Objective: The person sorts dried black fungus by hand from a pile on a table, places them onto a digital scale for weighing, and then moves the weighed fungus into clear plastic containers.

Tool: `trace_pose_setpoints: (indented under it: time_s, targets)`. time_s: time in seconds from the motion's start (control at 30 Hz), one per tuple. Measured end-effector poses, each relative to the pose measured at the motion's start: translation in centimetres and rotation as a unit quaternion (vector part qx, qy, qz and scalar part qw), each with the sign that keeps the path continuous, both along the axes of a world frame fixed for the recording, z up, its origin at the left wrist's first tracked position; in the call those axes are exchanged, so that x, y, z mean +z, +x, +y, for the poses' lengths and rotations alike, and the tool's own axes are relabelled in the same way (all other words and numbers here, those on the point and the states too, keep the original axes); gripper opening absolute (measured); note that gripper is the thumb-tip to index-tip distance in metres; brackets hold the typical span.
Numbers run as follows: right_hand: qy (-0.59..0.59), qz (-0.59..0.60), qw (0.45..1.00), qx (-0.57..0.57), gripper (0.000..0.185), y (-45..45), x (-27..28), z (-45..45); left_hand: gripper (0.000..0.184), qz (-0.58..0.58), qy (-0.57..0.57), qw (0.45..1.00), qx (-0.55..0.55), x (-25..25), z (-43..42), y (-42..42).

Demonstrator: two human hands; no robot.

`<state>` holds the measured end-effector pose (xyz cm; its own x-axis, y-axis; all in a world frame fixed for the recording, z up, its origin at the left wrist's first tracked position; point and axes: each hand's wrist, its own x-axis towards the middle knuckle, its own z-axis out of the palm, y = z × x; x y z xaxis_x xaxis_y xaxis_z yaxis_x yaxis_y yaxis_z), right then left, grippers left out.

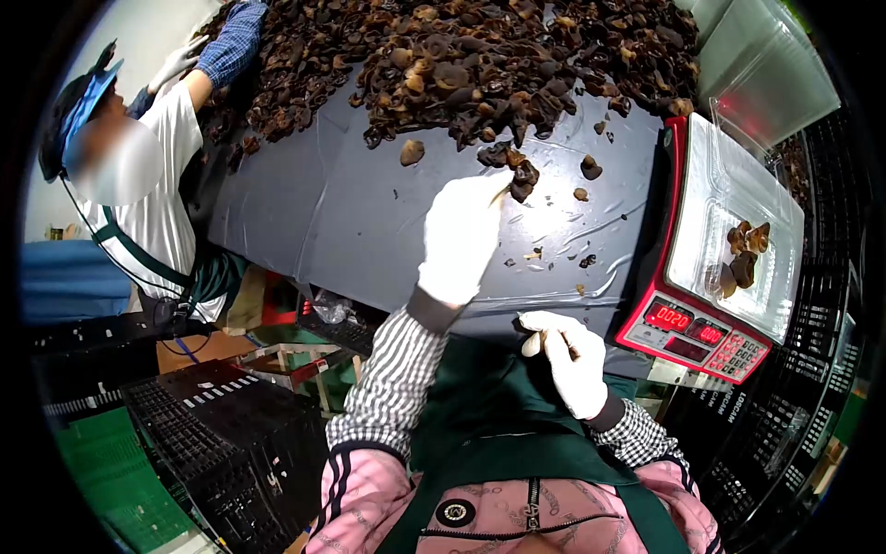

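My left hand (pixel 460 235), in a white glove, reaches over the dark-covered table. Its fingertips are closed on a dark brown wood ear mushroom (pixel 524 181), just in front of the big wood ear heap (pixel 461 69). Another dark piece (pixel 494 154) lies right by those fingers. Near the table's front edge is my right hand (pixel 572 362), also white-gloved, its fingers loosely bent and apart with nothing visible in them. Loose mushroom pieces (pixel 591 167) and small crumbs lie on the dark sheet (pixel 341 198) between the hands and the heap.
To the right stands a red digital scale (pixel 646 319), bearing a clear plastic tray (pixel 697 235) with several mushroom pieces (pixel 744 254). Stacked clear trays (pixel 771 78) stand behind it. Black crates (pixel 231 415) are at lower left. A co-worker (pixel 152 175) reaches to the heap's left side.
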<state>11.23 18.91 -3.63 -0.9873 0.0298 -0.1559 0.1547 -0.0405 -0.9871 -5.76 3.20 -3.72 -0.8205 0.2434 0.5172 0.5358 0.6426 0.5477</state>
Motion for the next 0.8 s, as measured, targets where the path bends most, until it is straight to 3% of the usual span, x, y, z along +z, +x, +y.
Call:
trace_pose_setpoints:
  time_s: [0.1, 0.2, 0.23, 0.33, 0.37, 0.47, 0.5, 0.53, 0.6, 0.67, 0.73, 0.8]
  targets:
    - [0.002, -0.034, 0.999, 0.019, 0.025, -0.1, 0.7, 1.3, 0.029, -0.037, -0.110, 0.993, 0.023, -0.4, 4.1, -2.2]
    - [-0.026, -0.063, 0.998, 0.017, 0.026, -0.4, 0.4, 1.7, 0.028, -0.021, -0.109, 0.994, 0.020, -2.2, 4.6, -2.4]
    - [-0.056, -0.096, 0.993, 0.028, 0.025, -0.8, 0.8, 2.0, 0.027, -0.026, -0.055, 0.998, 0.014, -2.3, 4.3, -2.1]
    - [-0.227, -0.154, 0.962, -0.006, 0.026, -1.9, 0.6, 2.0, 0.025, -0.188, 0.062, 0.978, 0.062, -0.9, 3.8, -0.1]
    - [-0.260, -0.126, 0.957, 0.042, 0.037, -2.3, -0.6, 2.5, 0.026, -0.198, 0.129, 0.970, 0.060, -0.6, 3.8, 0.6]
    - [-0.477, -0.216, 0.851, -0.030, 0.051, -4.9, -0.1, 2.0, 0.029, -0.316, 0.112, 0.942, 0.006, 3.5, 3.8, 3.1]
    - [-0.497, -0.191, 0.846, -0.017, 0.059, -5.4, -0.3, 2.1, 0.030, -0.342, 0.075, 0.935, -0.062, 4.3, 3.5, 3.2]
    - [-0.526, -0.194, 0.826, -0.059, 0.051, -6.0, 0.0, 2.1, 0.031, -0.366, 0.039, 0.921, -0.129, 4.7, 3.3, 3.1]
    - [-0.470, -0.189, 0.861, -0.050, 0.044, -6.8, -0.5, 3.1, 0.031, -0.252, 0.020, 0.959, -0.130, 3.6, 3.0, 0.8]
    - [-0.441, -0.232, 0.863, -0.077, 0.035, -7.1, 0.2, 3.3, 0.033, -0.073, -0.112, 0.989, -0.059, 3.0, 3.1, -2.6]
    - [-0.422, -0.231, 0.875, -0.056, 0.033, -6.9, -0.1, 3.8, 0.036, -0.010, -0.172, 0.985, -0.013, 1.8, 3.6, -5.4]
    - [-0.437, -0.241, 0.863, -0.072, 0.032, -7.1, 0.3, 3.7, 0.032, -0.039, -0.223, 0.973, -0.050, 0.0, 3.6, -6.8]
